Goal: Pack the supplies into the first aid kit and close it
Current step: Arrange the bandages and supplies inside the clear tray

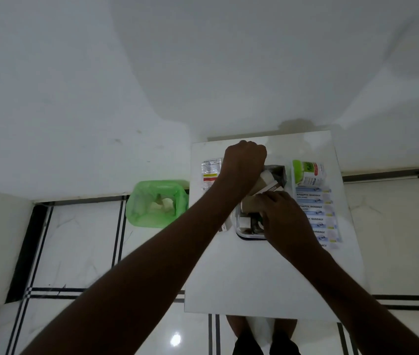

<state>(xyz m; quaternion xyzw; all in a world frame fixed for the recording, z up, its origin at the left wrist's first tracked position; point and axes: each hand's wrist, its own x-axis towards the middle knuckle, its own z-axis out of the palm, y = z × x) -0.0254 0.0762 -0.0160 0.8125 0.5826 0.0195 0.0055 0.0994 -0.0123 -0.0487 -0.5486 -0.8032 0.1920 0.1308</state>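
— While looking down at the white tabletop (254, 272), where to find the first aid kit (250, 236)?

— Near the far middle of the tabletop. Clear, with a dark rim, and open. Some small things inside, too dim to name.

— And the hands?

— Both over the kit. Left hand (244, 160) curled up tight like a fist, at the far end of a brown and white box (263, 184). Hard to tell if holding the box or only touching it. Right hand (284, 215) bent down over the near end of the same box, gripping it.

— So where is that box?

— Tilted, above the open kit, between the two hands. Not lying flat inside.

— Anything dark behind it?

— Yes, a dark crinkly thing (279, 172), just past the box. Cannot say what.

— What else on the tabletop?

— To the right of the kit, a white bottle (311, 174) with a green cap, lying on its side. Right below it, a long strip of bandage packs (317, 208), partly hidden under the right arm. To the left, a flat packet (211, 175) with small print and a red stripe. Just beside the kit's left side, a small box (225, 226), mostly hidden by the left arm.

— And on the floor?

— A bin with a green bag (157, 203), left of the tabletop, by the wall.
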